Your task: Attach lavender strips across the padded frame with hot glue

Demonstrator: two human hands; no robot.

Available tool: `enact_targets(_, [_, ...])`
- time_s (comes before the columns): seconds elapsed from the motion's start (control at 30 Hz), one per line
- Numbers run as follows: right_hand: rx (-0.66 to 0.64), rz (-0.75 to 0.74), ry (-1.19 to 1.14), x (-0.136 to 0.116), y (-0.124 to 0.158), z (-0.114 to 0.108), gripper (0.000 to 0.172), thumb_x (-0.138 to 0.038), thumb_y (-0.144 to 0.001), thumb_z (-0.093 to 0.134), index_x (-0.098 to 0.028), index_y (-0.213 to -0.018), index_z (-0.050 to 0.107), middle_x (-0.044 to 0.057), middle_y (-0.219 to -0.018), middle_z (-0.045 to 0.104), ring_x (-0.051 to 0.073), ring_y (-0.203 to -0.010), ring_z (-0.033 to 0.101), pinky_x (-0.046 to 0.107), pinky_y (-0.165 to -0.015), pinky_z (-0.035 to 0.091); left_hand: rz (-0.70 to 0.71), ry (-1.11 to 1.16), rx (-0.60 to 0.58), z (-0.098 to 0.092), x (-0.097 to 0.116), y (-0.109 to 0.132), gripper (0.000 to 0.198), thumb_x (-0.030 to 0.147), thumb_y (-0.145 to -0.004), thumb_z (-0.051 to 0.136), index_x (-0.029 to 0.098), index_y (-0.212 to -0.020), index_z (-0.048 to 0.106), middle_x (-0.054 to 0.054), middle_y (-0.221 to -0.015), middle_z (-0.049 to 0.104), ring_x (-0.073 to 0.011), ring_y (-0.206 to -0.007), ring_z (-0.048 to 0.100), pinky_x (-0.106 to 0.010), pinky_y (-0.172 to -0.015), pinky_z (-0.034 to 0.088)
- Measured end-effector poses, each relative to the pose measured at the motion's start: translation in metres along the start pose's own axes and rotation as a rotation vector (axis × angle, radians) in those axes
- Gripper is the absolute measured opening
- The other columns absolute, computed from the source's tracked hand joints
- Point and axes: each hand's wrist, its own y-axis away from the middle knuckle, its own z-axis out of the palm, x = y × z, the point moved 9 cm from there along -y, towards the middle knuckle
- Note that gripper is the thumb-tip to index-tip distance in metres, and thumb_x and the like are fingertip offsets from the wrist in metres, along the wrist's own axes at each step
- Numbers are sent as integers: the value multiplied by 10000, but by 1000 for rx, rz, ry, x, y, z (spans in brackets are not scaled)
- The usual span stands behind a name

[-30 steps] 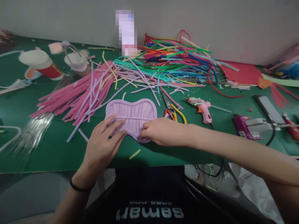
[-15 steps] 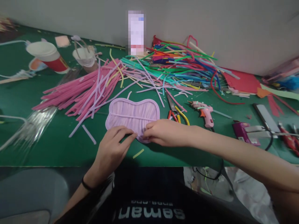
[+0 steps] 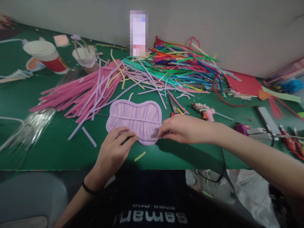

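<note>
A lilac panel (image 3: 135, 110) with a wavy outline and a fuzzy raised rim lies flat on the green table, one fuzzy strip crossing its middle. Along its lower part runs a lilac pipe cleaner (image 3: 149, 139), stretched between my two hands. The thumb and fingers of my left hand (image 3: 116, 147) press together on it at the panel's lower edge. At the panel's right edge, my right hand (image 3: 177, 128) pinches the other end between thumb and fingers. Scissors (image 3: 174, 104) lie just behind my right hand, their handles mostly covered by it.
A pink glue gun (image 3: 207, 114) lies to the right, beyond my forearm. Pink pipe cleaners (image 3: 71, 91) and a multicoloured heap (image 3: 185, 69) spread behind the panel. Cups (image 3: 47, 57) stand at the back left. A purple tool (image 3: 243, 129) and red-handled pliers (image 3: 291, 141) lie far right.
My right hand has moved right, from over the panel to its right edge, uncovering the lilac pipe cleaner's length. It now covers the scissors' handles. My left hand stays nearly in place.
</note>
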Motion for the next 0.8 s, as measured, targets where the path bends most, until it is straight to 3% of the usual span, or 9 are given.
enact_targets(0.37, [-39, -34, 177, 2, -21, 11, 253, -70, -883, 558, -197, -997, 744, 61, -1010, 752, 217, -1003, 654, 350, -839, 434, 33, 70, -20, 0, 1, -2, 248, 24, -886, 579, 140, -1061, 710, -97, -1028, 730, -283, -1058, 606, -450, -899, 531])
enact_targets(0.63, [-76, -60, 346, -8, -29, 14, 295, -18, -844, 539, -168, -983, 751, 102, -982, 739, 251, -966, 640, 376, -805, 424, 21, 69, -38, 4, 0, -2, 275, 1, -878, 538, 149, -1021, 721, -105, -1022, 714, -276, -1079, 598, -438, -920, 522])
enact_targets(0.8, [-80, -65, 387, -11, -30, 14, 276, -17, -821, 539, -149, -948, 746, 117, -943, 731, 255, -938, 634, 378, -795, 424, -7, 115, -52, 7, 11, -1, 258, 47, -886, 577, 181, -1059, 714, -85, -1047, 708, -247, -1040, 605, -417, -909, 508])
